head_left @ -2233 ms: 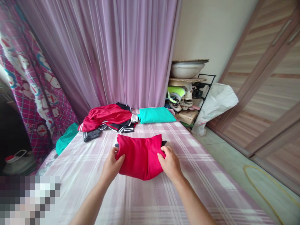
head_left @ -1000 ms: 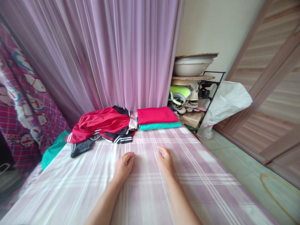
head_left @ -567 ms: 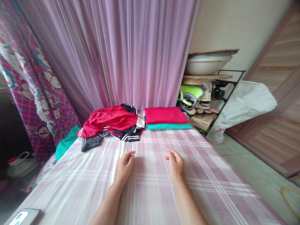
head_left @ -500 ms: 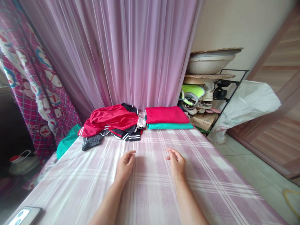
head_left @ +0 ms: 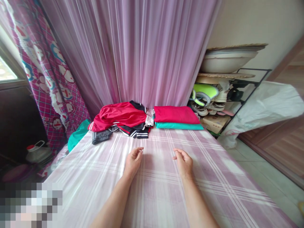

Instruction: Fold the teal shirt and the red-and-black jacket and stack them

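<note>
My left hand (head_left: 133,162) is over the checked tablecloth (head_left: 156,190), its fingers loosely curled and slightly apart, with nothing in them. Facing it across a gap, my right hand (head_left: 185,163) is half curled, thumb apart from the fingers, and empty too. Beyond the left hand lies a rumpled heap of red and black clothes: a shiny red garment (head_left: 118,115) on top, and dark striped cuffs (head_left: 142,134) poking out. Past the right hand sits a folded red cloth (head_left: 175,114) on a folded turquoise cloth (head_left: 179,126). Neither hand touches the clothes.
A purple curtain (head_left: 147,53) hangs behind the table. At right stands a black rack (head_left: 251,83) with shoes, a basin (head_left: 228,61) and a white plastic bag (head_left: 268,101). A turquoise cloth (head_left: 77,134) hangs by the left edge. The lower left corner is pixelated.
The whole view has shifted, so the table, clothes and hands appear farther right and slightly higher. Both hands keep nearly the same pose and spacing. The phone's corner is now blurred out.
</note>
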{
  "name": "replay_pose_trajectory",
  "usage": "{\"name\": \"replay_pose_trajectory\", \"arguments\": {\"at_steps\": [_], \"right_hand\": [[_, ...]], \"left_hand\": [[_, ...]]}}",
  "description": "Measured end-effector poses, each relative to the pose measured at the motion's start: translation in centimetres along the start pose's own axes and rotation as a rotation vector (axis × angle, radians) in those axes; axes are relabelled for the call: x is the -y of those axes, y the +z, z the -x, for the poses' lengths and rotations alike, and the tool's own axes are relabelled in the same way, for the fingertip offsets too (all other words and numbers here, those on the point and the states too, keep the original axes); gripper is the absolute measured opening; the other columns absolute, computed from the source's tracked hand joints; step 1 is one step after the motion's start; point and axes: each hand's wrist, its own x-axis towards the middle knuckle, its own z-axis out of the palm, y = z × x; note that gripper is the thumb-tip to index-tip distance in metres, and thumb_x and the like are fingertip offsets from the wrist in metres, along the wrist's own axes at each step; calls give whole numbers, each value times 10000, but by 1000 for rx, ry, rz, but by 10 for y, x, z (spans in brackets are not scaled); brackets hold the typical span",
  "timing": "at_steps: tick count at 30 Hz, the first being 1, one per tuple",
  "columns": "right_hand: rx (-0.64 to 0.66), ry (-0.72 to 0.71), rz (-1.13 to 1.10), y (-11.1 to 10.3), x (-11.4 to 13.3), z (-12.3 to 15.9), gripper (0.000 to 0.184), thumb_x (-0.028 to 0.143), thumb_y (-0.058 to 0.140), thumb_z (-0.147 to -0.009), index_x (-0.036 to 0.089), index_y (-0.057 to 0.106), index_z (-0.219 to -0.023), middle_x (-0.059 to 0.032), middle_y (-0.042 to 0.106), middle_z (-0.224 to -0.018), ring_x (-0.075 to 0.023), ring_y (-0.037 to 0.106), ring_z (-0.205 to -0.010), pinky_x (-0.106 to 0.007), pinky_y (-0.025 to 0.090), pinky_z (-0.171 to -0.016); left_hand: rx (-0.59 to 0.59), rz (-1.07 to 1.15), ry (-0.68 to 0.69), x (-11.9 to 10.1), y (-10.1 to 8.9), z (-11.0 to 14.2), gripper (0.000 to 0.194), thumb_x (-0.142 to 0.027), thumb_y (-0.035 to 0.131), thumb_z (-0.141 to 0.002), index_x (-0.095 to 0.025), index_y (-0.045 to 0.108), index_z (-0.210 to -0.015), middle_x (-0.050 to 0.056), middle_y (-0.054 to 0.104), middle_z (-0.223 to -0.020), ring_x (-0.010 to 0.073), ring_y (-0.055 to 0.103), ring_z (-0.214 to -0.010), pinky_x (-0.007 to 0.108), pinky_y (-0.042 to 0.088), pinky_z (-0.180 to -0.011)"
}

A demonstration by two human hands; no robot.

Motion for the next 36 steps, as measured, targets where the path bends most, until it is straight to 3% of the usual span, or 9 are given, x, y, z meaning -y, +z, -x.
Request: {"name": "replay_pose_trajectory", "arguments": {"at_steps": [8, 12, 17, 21, 24, 29, 33, 36], "right_hand": [[-98, -34, 3, -8, 2, -4, 437, 532, 623, -683, 144, 751, -839, -21, 640, -489, -195, 612, -501, -278, 407, -510], [-159, -32, -46, -14, 2, -11, 409, 519, 621, -676, 155, 732, -827, -45, 710, -612, -195, 639, -529, -280, 429, -531], [-163, 4, -49, -12, 5, -13, 402, 513, 623, -659, 160, 735, -815, -55, 718, -640, -202, 650, -542, -280, 435, -529], [-158, 22, 0, -10, 8, -12, 436, 538, 623, -652, 156, 751, -819, -26, 646, -509, -217, 639, -524, -281, 429, -512], [-143, 29, 45, -12, 8, -11, 441, 537, 608, -658, 155, 758, -819, -25, 631, -488, -223, 639, -532, -289, 440, -533], [-104, 45, 75, -13, 6, -12, 450, 508, 576, -680, 137, 759, -860, -51, 680, -568, -228, 651, -564, -295, 441, -557], [-81, 35, 85, -13, 4, -13, 429, 492, 585, -685, 144, 759, -864, -58, 700, -615, -229, 656, -574, -293, 439, -550], [-77, 36, 88, -12, 4, -12, 420, 489, 581, -678, 152, 756, -857, -58, 699, -611, -231, 651, -563, -299, 439, -550]], "left_hand": [[-10, -35, 10, 2, 2, 2, 283, -382, 593, -804, -202, 730, -975, 7, 717, -760, 150, 639, -701, 273, 509, -678], [-27, -99, 12, 2, 2, -9, 307, -396, 578, -811, -205, 716, -1007, 34, 744, -888, 166, 664, -743, 293, 526, -702], [-65, -469, 132, -16, -10, -61, 282, -341, 560, -852, -238, 713, -1066, 63, 736, -1011, 201, 671, -842, 328, 520, -770], [-13, -935, 286, -37, -26, -116, 338, -289, 570, -864, -254, 696, -1176, 107, 685, -1200, 287, 601, -1110, 411, 445, -952], [34, -1144, 328, -46, -40, -146, 371, -224, 592, -829, -258, 699, -1183, 123, 648, -1296, 332, 533, -1216, 465, 373, -1011], [71, -1201, 267, -49, -53, -171, 208, -244, 541, -866, -233, 741, -920, 104, 743, -1092, 312, 615, -1086, 454, 372, -971], [26, -1172, 244, -60, -54, -174, 312, -298, 389, -957, -222, 660, -1091, 89, 747, -1024, 260, 658, -1007, 350, 431, -850], [-12, -1140, 241, -73, -59, -157, 346, -330, 328, -979, -212, 593, -1167, 75, 736, -937, 247, 678, -907, 313, 442, -757]]}}
